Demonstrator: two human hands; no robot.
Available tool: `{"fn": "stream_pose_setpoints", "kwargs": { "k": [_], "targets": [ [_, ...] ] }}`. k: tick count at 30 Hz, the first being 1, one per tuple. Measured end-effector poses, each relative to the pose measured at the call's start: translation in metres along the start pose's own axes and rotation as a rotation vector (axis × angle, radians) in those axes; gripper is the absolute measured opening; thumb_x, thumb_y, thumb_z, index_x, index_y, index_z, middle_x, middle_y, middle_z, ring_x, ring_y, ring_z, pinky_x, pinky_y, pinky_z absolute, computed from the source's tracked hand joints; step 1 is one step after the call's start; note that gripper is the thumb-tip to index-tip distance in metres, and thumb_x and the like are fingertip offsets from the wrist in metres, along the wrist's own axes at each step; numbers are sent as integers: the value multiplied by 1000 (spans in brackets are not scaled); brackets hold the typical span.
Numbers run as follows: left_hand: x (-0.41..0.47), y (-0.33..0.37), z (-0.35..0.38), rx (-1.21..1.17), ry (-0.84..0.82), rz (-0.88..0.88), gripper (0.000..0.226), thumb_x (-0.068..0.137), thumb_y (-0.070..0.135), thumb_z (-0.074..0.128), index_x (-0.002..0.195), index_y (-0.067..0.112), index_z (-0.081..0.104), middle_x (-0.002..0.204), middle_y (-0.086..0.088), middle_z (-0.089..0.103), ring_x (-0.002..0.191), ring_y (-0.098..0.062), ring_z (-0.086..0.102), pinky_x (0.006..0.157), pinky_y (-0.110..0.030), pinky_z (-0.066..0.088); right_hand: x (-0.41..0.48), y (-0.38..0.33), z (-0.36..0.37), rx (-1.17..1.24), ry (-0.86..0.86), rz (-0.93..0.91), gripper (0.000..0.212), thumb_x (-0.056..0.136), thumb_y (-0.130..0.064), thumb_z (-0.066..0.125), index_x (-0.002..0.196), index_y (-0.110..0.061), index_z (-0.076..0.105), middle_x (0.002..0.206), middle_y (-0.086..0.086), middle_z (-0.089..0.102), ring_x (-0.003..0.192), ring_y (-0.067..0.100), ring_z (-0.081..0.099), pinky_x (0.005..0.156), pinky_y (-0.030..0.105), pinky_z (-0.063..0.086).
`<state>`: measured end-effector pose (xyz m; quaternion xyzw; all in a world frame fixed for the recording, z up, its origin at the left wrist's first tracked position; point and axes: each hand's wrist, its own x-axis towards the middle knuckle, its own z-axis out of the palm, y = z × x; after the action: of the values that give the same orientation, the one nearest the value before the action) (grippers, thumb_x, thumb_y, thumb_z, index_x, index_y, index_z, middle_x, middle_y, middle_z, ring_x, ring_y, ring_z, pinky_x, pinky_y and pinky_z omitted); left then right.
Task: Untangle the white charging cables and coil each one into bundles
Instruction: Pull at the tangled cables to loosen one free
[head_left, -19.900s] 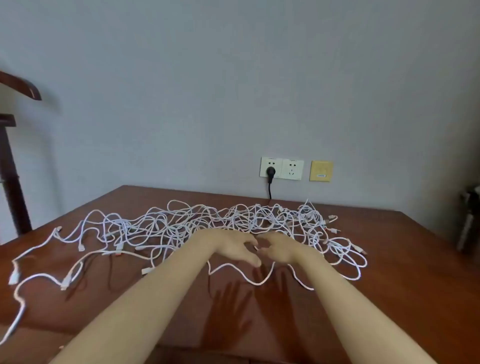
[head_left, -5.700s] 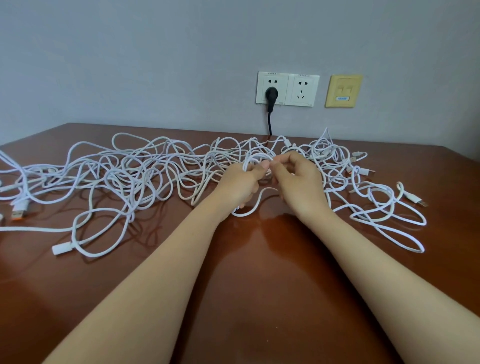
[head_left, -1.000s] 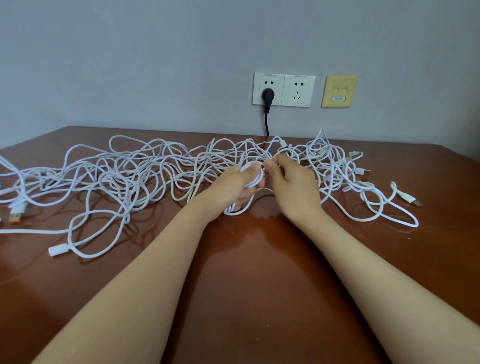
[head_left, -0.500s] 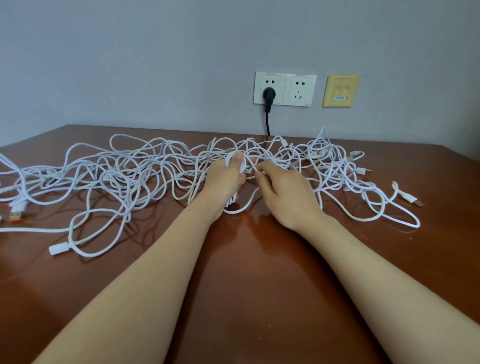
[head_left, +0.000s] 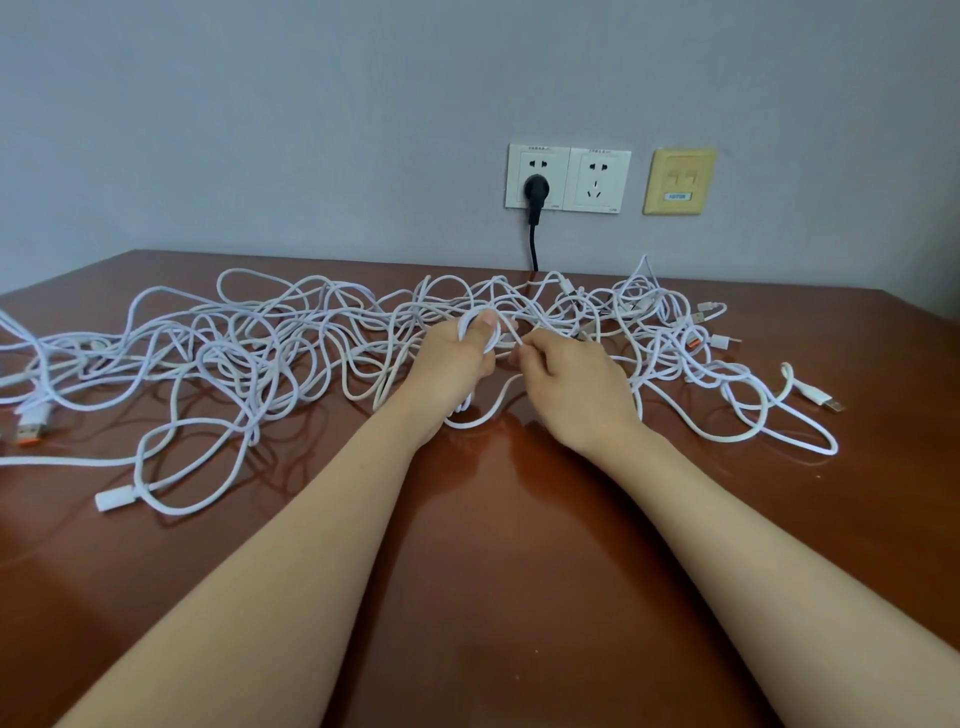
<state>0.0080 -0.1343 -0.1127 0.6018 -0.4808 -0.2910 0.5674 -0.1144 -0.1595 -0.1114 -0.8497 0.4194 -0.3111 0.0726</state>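
A wide tangle of white charging cables (head_left: 270, 353) sprawls across the brown table (head_left: 493, 519), from the left edge to the right side. My left hand (head_left: 452, 364) grips a small coil of white cable (head_left: 475, 332), with loops wound over the thumb and hanging below the fist. My right hand (head_left: 571, 384) is just to its right and pinches a strand of the same cable near the coil. Loose plug ends lie at the far left (head_left: 31, 426) and far right (head_left: 821, 397).
White wall sockets (head_left: 569, 179) with a black plug and cord (head_left: 534, 208) sit on the grey wall behind the table, next to a yellow wall plate (head_left: 678, 182). The near half of the table shows bare wood under my forearms.
My left hand has kept winding the cable, so the coil on it has grown. My right hand has shifted slightly while feeding the strand. The tangle on the right has been drawn in a little.
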Motion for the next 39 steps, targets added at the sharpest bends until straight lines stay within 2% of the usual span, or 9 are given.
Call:
{"fn": "stream_pose_setpoints", "kwargs": {
  "k": [5,9,13,19,23,28,30,35,39],
  "targets": [
    [-1,0,1,-17,15,35,34,103,26,33,86,19,62,35,11,30,34,-5,25,43,-22,26,-3,0,0,-47,-12,-118,27,98,-26,37,98,-11,59,85,9,64,85,31,57,62,31,29],
    [-1,1,1,8,73,16,42,101,26,36,60,15,37,31,10,30,31,-4,25,44,-22,25,-4,-2,-1,-68,100,-120,26,99,-28,36,101,-13,57,86,9,65,84,31,56,61,32,27],
    [-3,3,2,-5,83,16,44,101,28,37,59,17,31,40,5,29,39,-11,24,45,-24,23,-3,-1,0,-16,-2,-131,25,99,-28,37,97,-11,56,84,8,64,85,31,56,62,33,30],
    [-1,0,0,-35,77,2,45,101,31,35,61,14,47,40,6,48,44,-17,40,45,-26,35,-2,-1,0,-17,-85,-154,26,99,-26,35,104,-12,56,89,10,63,89,31,55,65,34,33],
    [-3,3,1,-38,95,-24,41,102,28,34,69,15,55,59,0,57,39,-3,53,44,-20,45,-1,2,0,-38,-89,-170,25,99,-25,34,105,-12,54,91,11,63,90,32,55,65,33,31],
    [-2,4,0,-177,39,-72,35,103,28,32,97,10,62,79,5,65,63,-10,60,69,-30,55,0,4,0,-87,-68,-223,30,100,-26,33,120,-17,53,98,12,65,94,33,56,66,31,29],
    [-1,3,-1,-227,39,-80,36,103,28,31,95,12,62,82,7,66,62,-7,61,70,-27,53,1,5,1,-109,-64,-244,29,101,-27,32,117,-16,53,97,12,65,93,32,56,65,31,28],
    [2,3,-4,-469,92,-131,32,103,25,31,94,9,57,67,7,70,58,-8,66,67,-26,56,1,4,3,-155,-87,-291,38,101,-27,27,137,-22,40,104,9,64,98,33,56,70,35,36],
    [4,4,-7,-636,141,-178,32,103,24,32,82,10,52,58,1,60,54,-14,64,60,-26,57,0,2,1,-197,-70,-327,42,101,-27,28,142,-23,33,107,9,65,99,32,57,73,35,35]
  ]
}}
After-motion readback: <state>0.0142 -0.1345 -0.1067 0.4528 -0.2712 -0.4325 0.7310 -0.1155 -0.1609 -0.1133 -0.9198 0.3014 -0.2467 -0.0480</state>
